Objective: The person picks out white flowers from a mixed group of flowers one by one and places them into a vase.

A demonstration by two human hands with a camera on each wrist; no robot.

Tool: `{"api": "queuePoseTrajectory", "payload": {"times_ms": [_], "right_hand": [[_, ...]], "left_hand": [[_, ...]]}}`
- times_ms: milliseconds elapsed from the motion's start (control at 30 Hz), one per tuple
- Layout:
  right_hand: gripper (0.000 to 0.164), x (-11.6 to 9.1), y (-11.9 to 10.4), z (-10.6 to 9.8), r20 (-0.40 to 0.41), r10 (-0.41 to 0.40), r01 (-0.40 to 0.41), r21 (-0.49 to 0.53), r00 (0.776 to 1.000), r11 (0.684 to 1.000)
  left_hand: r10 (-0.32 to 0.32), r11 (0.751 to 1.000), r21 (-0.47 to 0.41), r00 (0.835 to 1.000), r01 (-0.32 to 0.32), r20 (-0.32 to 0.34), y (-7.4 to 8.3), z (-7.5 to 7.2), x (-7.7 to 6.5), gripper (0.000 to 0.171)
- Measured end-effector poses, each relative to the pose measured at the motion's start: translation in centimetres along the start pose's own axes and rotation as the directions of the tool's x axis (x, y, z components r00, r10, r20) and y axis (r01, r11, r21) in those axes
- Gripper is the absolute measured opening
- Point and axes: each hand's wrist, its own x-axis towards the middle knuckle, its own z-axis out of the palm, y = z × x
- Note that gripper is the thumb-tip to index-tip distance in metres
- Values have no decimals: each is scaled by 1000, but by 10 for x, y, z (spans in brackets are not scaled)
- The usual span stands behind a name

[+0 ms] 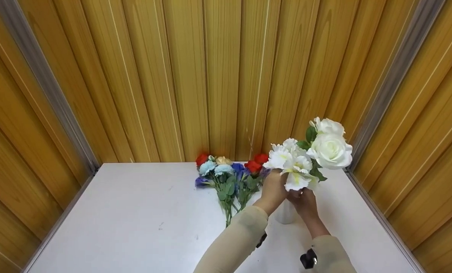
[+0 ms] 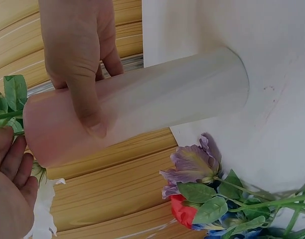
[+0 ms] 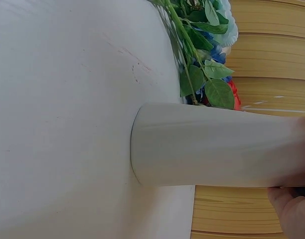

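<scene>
A tall white vase (image 1: 285, 213) stands upright on the table's right half. My right hand (image 1: 304, 203) grips its upper part, thumb along the wall in the left wrist view; in the right wrist view only part of that hand (image 3: 294, 211) shows. At the mouth of the vase (image 2: 182, 89), my left hand (image 2: 13, 184) has its fingers curled at a green flower stem (image 2: 8, 114). White ruffled flowers (image 1: 292, 163) rise just above my left hand (image 1: 274, 189), and white roses (image 1: 331, 151) lean to the right. The stems' lower ends are hidden.
Left of the vase, several artificial flowers (image 1: 226, 178) in red, blue, purple and cream lie on the white table (image 1: 142, 216), blooms toward the back wall. Wood-grain panels (image 1: 222, 76) enclose the back and both sides.
</scene>
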Motion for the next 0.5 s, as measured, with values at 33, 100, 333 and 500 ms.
{"api": "queuePoseTrajectory", "payload": {"times_ms": [33,100,333,500], "right_hand": [[24,0,0,0,-1,3,-3,-25,1000,1000],[29,-1,-1,0,-6,5,-5,-112,1000,994],[47,2,-6,1,28,28,-27,-34,999,999],[37,1,-8,0,14,41,-39,-133,999,990]], "left_hand": [[-2,1000,5,1000,2,6,0,0,0,39],[-8,1000,28,1000,7,19,1,1,-1,40],[-96,995,43,992,93,77,1,1,-3,36],[-106,993,59,990,101,95,-1,3,-4,40]]}}
